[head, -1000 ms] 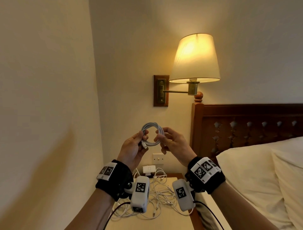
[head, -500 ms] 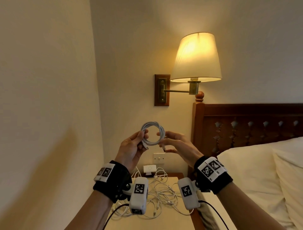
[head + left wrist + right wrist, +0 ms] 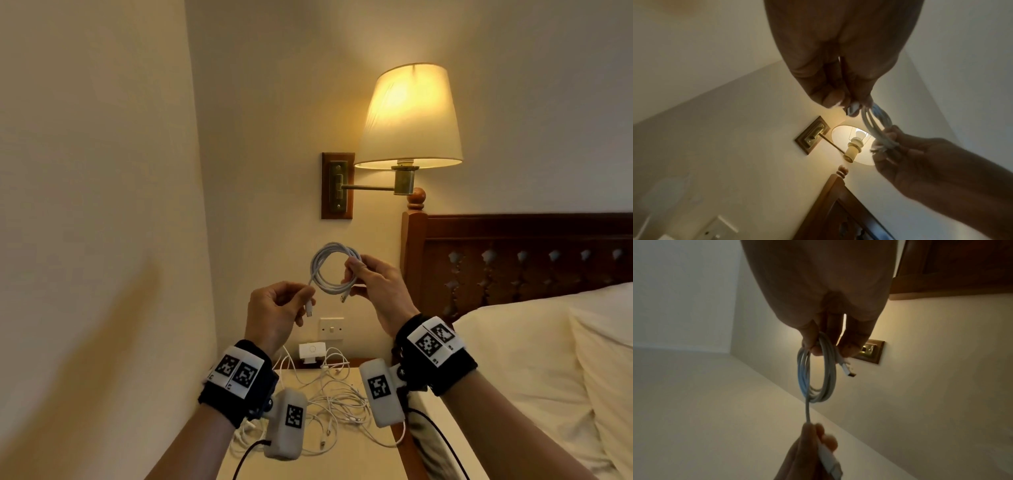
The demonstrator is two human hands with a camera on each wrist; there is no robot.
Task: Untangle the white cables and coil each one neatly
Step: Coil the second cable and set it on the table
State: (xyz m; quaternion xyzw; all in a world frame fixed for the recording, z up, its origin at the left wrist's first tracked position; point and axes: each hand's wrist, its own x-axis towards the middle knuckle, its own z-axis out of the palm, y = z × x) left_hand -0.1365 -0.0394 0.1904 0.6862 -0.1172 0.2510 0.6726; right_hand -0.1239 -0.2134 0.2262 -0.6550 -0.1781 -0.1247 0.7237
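My right hand [image 3: 376, 291] grips the coiled cable [image 3: 334, 269] at its 3 o'clock side. My left hand [image 3: 274, 310] pinches its free plug end [image 3: 309, 307], at 7 o'clock of the coil.

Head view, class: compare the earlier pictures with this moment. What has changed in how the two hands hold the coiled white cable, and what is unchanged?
The left hand let go of the coiled cable and dropped lower, now pinching only its free connector end. The right hand took over the coil, gripping its right side alone. Unchanged: the tangled cables on the bedside table and the lit wall lamp.
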